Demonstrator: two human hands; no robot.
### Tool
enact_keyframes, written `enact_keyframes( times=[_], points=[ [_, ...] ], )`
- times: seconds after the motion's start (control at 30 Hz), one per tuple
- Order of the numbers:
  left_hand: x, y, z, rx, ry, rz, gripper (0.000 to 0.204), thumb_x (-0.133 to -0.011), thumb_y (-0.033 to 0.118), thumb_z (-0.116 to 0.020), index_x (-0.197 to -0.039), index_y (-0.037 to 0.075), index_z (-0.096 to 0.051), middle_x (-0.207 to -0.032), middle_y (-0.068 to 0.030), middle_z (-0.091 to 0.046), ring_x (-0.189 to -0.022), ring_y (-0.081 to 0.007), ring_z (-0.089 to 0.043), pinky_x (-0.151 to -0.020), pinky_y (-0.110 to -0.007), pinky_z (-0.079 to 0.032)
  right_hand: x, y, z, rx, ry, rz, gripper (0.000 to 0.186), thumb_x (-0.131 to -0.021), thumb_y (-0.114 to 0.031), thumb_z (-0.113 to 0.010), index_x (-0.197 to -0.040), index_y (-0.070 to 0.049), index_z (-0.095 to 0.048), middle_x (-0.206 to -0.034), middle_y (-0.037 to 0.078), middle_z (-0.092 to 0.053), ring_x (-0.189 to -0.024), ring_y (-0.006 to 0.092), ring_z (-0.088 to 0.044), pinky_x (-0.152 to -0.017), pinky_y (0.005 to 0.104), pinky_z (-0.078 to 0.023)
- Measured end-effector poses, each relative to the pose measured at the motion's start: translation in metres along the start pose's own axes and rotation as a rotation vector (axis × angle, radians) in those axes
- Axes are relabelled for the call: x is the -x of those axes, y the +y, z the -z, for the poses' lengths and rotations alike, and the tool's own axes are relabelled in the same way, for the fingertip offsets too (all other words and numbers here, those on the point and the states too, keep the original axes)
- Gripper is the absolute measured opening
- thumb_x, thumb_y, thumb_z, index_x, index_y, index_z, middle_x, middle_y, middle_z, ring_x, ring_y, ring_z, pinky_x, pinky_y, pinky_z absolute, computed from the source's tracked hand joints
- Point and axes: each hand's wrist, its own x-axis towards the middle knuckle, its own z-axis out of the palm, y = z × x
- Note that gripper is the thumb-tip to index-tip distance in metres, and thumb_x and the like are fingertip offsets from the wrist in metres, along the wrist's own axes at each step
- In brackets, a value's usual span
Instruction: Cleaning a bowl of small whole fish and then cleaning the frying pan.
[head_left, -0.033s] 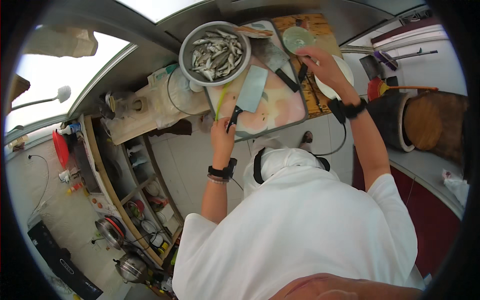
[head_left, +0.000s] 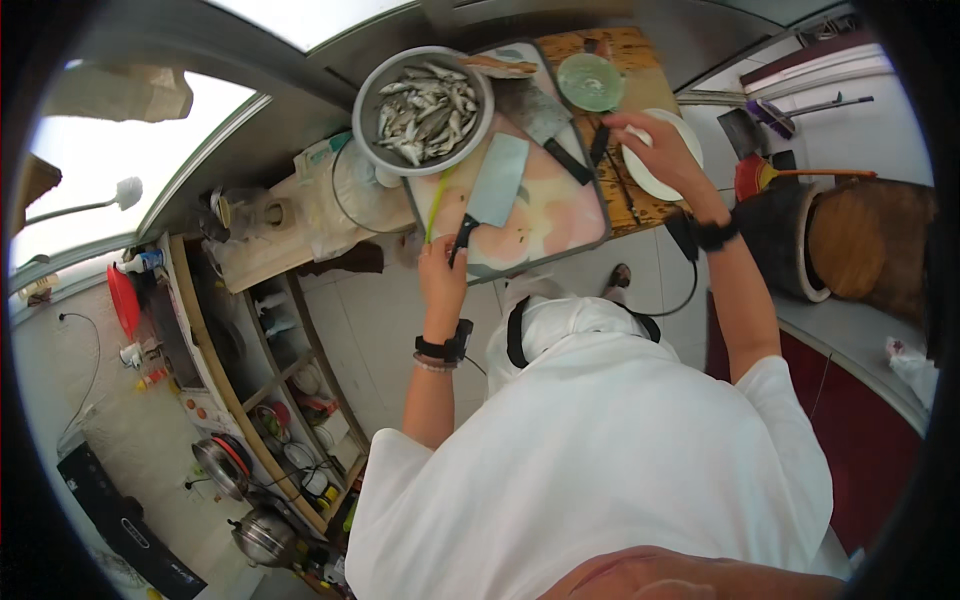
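Note:
My left hand [head_left: 442, 270] is closed at the near left edge of the cutting board [head_left: 560, 222], its fingertips pinching the end of a thin green stalk [head_left: 437, 205]. A cleaver [head_left: 498, 182] lies flat there, its black handle against that hand; I cannot tell whether the fingers grip it too. My right hand [head_left: 662, 152] is over the white plate [head_left: 690, 135], thumb and fingers apart, nothing visible in them. Its fingertips are near a black handle [head_left: 600, 145] and the pale green glass bowl [head_left: 590, 84]. A second cleaver [head_left: 535, 112] rests on the board's far right part.
A grey basin [head_left: 490, 105] of small silvery fish [head_left: 428, 112] stands at the board's far left. Beside it lies a long brownish piece [head_left: 500, 66]. Left are a cluttered counter [head_left: 245, 262] and shelves [head_left: 300, 350]. A large dark vat [head_left: 780, 245] stands at right.
My right hand has drawn back from the green bowl's rim, toward me and slightly right, over the plate. My left hand stays at the stalk. The whole view has shifted slightly.

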Motion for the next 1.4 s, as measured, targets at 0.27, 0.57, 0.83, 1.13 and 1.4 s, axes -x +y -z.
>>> enact_keyframes(
  times=[0.27, 0.57, 0.83, 1.13, 1.4],
  points=[
    [0.04, 0.195, -0.083, 0.279, -0.17, -0.015, 0.015, -0.089, 0.015, -0.054, -0.087, 0.001, -0.057, -0.081, -0.0096, -0.054, -0.07, -0.0165, -0.05, -0.063, -0.029, -0.042, 0.223, 0.085, 0.175, -0.315, 0.031, -0.525, 0.026, -0.088, -0.013, -0.055, -0.11, 0.002, -0.059, -0.1, 0.007, -0.063, -0.094, 0.0126, -0.058, -0.086, 0.0253, -0.043],
    [0.095, 0.414, -0.268, 0.398, -0.521, -0.392, 0.017, -0.087, 0.017, -0.061, -0.089, 0.001, -0.055, -0.105, -0.0123, -0.052, -0.078, -0.0147, -0.056, -0.067, -0.025, -0.044, 0.391, 0.177, 0.311, -0.873, 0.385, -0.61, 0.034, -0.086, -0.021, -0.059, -0.114, -0.001, -0.057, -0.102, 0.009, -0.063, -0.096, 0.0175, -0.059, -0.086, 0.0298, -0.045],
    [0.039, 0.498, -0.366, 0.291, -0.721, -0.446, 0.027, -0.085, 0.012, -0.059, -0.11, 0.004, -0.05, -0.128, -0.0196, -0.039, -0.088, -0.0205, -0.059, -0.073, -0.029, -0.05, 0.365, 0.271, 0.387, -0.004, 0.464, -0.618, 0.023, -0.082, -0.011, -0.057, -0.102, 0.001, -0.061, -0.092, 0.017, -0.064, -0.084, 0.0245, -0.061, -0.076, 0.0318, -0.048],
    [-0.141, 0.606, -0.532, 0.298, -0.625, -0.681, 0.024, -0.084, 0.01, -0.06, -0.105, 0.002, -0.05, -0.119, -0.0157, -0.046, -0.088, -0.0214, -0.059, -0.07, -0.03, -0.051, 0.238, 0.366, 0.534, -0.035, 0.367, -0.569, 0.025, -0.083, -0.012, -0.058, -0.104, 0.002, -0.06, -0.088, 0.015, -0.065, -0.081, 0.0217, -0.061, -0.074, 0.0304, -0.047],
    [-0.271, 0.816, -0.686, 0.584, -0.752, -0.6, 0.034, -0.085, 0.007, -0.054, -0.118, 0.006, -0.048, -0.129, -0.0163, -0.037, -0.102, -0.025, -0.056, -0.081, -0.032, -0.049, 0.126, 0.416, 0.65, -0.166, 0.489, -0.554, 0.023, -0.085, -0.012, -0.058, -0.104, 0.001, -0.059, -0.084, 0.011, -0.064, -0.077, 0.0169, -0.059, -0.071, 0.0281, -0.047]
  ],
)
